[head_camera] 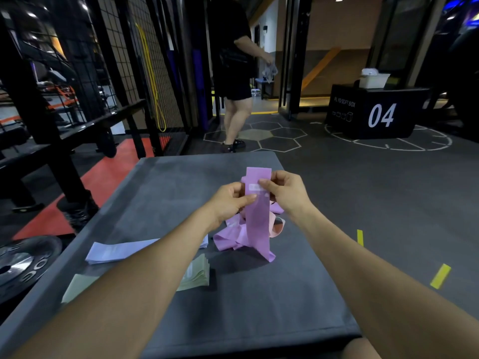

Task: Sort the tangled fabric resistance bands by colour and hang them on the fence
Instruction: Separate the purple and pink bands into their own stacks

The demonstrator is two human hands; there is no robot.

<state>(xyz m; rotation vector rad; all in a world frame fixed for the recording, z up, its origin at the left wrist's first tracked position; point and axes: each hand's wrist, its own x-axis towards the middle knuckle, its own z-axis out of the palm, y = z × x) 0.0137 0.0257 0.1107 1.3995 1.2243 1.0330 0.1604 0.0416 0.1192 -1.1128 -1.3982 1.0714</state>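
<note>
1. Head view, the hold: the left hand point(230, 200) and the right hand point(282, 189) both pinch the upper part of a purple band point(256, 216), thumb and fingers clamped on the fabric from either side. The band is raised upright above the grey worktop point(259, 294); its lower end trails down and touches the tangled heap point(233, 235) of purple and pink bands lying just below the hands.

2. Head view, sorted piles: a pale lavender stack point(116, 251) lies flat on the worktop to the left, partly under the left forearm, and a pale green stack point(197, 274) sits nearer the camera. The black wire fence point(108, 55) stands well apart at the left, with a yellow band point(153, 81) hanging on it.

3. Handling, as a judgement: the band looks light, soft and limp, so it should lift with little effort but may drag its neighbours out of the heap. A pinch near the top edge, at the white label, seems the safest hold; slipping or breaking seems unlikely.

4. Writing: the small white label on the band is too blurred to read. A black box point(375, 112) on the floor beyond bears "04" and "PLYO SOFT BOX".
</note>
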